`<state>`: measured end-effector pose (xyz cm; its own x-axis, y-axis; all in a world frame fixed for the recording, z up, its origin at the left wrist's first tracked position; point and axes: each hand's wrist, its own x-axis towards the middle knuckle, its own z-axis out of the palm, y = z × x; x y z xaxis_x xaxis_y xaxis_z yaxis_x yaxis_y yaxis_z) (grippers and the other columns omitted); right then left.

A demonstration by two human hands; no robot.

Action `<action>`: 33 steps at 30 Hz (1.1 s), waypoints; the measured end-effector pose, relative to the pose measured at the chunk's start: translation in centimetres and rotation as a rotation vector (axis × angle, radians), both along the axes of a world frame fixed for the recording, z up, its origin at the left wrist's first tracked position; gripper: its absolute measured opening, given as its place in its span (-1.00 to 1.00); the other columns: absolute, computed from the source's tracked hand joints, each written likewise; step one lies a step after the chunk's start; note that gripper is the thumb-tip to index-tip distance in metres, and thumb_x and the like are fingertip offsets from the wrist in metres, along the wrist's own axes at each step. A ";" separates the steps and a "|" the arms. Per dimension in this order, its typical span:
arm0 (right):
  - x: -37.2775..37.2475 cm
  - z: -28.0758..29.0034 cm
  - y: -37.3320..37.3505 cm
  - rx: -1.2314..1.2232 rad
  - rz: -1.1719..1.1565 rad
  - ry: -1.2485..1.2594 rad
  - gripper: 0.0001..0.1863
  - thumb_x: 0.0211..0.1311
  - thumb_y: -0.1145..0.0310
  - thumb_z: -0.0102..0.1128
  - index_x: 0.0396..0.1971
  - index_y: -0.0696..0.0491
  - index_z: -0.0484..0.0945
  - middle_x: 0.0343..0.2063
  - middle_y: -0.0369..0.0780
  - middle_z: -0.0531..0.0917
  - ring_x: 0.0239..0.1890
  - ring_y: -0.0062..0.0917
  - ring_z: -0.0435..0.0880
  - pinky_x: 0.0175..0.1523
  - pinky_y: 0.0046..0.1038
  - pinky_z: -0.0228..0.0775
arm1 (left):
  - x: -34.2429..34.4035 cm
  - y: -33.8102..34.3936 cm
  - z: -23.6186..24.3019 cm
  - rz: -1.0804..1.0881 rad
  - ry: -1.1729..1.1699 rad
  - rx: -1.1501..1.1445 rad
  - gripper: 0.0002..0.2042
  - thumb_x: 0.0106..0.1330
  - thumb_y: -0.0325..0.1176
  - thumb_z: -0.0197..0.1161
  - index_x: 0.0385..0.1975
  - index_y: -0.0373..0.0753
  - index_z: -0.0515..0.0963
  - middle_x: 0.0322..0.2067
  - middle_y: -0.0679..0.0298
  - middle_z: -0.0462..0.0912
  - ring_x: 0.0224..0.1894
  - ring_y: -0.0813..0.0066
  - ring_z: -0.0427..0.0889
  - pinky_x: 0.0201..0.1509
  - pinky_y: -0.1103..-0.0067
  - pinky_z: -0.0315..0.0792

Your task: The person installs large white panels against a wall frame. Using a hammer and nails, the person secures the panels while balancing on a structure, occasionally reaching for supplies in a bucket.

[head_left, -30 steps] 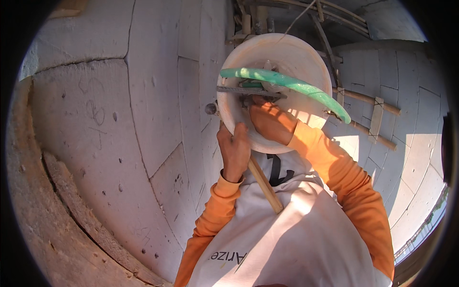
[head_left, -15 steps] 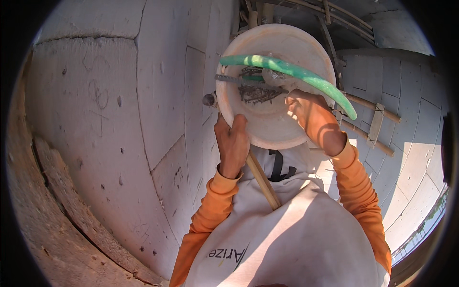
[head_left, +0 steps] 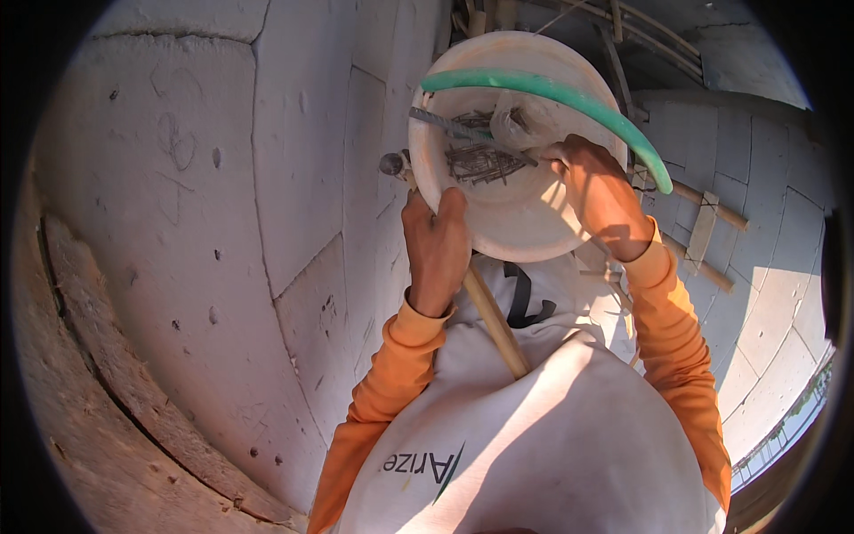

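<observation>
A whitish round bucket (head_left: pixel 507 236), tilted toward me, has a green hose-like handle (head_left: pixel 569 102) arching across its mouth. My left hand (head_left: pixel 436 240) is closed on its near-left rim and also holds a hammer, its head (head_left: pixel 391 164) left of the rim and its wooden handle (head_left: pixel 494 325) running down against my shirt. Inside the bucket lie several nails (head_left: pixel 485 162), a ribbed metal bar (head_left: pixel 458 126) and a crumpled clear plastic bag (head_left: pixel 514 123). My right hand (head_left: pixel 600 187) reaches over the right side, fingers pinched near the bag and bar; what they grip is hidden.
A pale block wall (head_left: pixel 196 196) rises on the left, with a rough wooden plank (head_left: pixel 116 356) along the lower left. Wooden poles (head_left: pixel 707 200) and another block wall (head_left: pixel 756 169) stand at the right. More poles (head_left: pixel 658 36) cross at the top.
The bucket has shifted slightly up and right in view. My right hand has moved up and farther in, its fingers now pinched closer to the bag. The left hand keeps its hold.
</observation>
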<state>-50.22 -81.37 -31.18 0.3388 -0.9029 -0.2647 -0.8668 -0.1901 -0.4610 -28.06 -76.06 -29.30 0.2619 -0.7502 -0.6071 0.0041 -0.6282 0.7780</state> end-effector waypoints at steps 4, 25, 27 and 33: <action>0.0 -0.3 -0.5 -0.013 -0.008 -0.014 -0.81 0.31 0.44 0.14 -0.17 0.18 0.65 -0.26 0.04 0.65 -0.17 -0.03 0.62 -0.04 -0.18 0.45 | -0.2 -0.1 0.2 0.014 0.022 0.005 -0.76 0.27 -0.34 0.10 -0.38 -0.46 0.50 -0.47 0.28 0.49 -0.41 0.57 0.37 -0.31 0.55 0.29; -1.1 -2.8 -1.4 0.004 0.227 -0.016 -0.78 0.18 0.56 0.10 -0.19 0.21 0.64 -0.33 0.02 0.66 -0.20 -0.01 0.62 -0.07 -0.20 0.48 | -2.2 0.1 -0.5 0.102 0.029 -0.093 -0.75 0.28 -0.39 0.14 -0.45 -0.54 0.45 -0.50 0.00 0.53 -0.41 0.29 0.51 -0.25 0.33 0.41; -0.8 -2.6 -1.4 0.066 0.201 0.054 -0.82 0.18 0.54 0.11 -0.25 0.21 0.64 -0.33 0.02 0.66 -0.19 -0.02 0.62 -0.07 -0.20 0.48 | -2.3 -0.2 0.0 0.086 0.013 -0.094 -0.75 0.27 -0.40 0.14 -0.46 -0.55 0.44 -0.50 -0.05 0.52 -0.40 0.20 0.53 -0.23 0.30 0.41; 0.1 -3.6 -0.6 -0.097 0.346 0.198 -0.84 0.26 0.40 0.06 -0.41 0.11 0.61 -0.45 -0.07 0.66 -0.31 -0.14 0.68 -0.20 -0.24 0.55 | -2.7 -0.2 0.2 0.075 -0.018 -0.133 -0.78 0.26 -0.43 0.12 -0.44 -0.56 0.44 -0.44 -0.14 0.50 -0.36 0.03 0.51 -0.17 0.25 0.39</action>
<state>-50.15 -81.94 -34.82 0.5778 -0.7687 -0.2744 -0.8143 -0.5202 -0.2575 -30.72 -76.27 -29.13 0.3298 -0.8016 -0.4987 0.0321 -0.5184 0.8545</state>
